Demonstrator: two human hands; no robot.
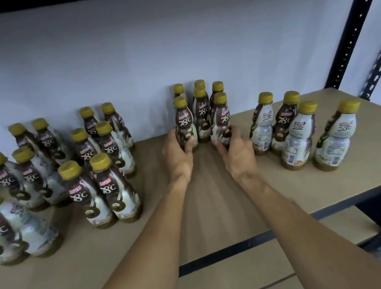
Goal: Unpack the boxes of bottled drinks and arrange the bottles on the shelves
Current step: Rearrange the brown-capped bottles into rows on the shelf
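Left hand (pixel 178 156) is clasping the left front bottle (pixel 183 127), right hand (pixel 237 154) the right front bottle (pixel 222 122) of the middle cluster (pixel 202 116) on the shelf (pixel 210 190). Gripping low and nudging the rows square is looking wisest. Labels are reading "KOPIKO 78°C" – the left group (pixel 110 150) and right group (pixel 333 135) are flanking the cluster.

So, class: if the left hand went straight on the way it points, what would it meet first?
The left hand grips the front bottle; going on, that would probably press into the bottle behind it, though depth is unclear.
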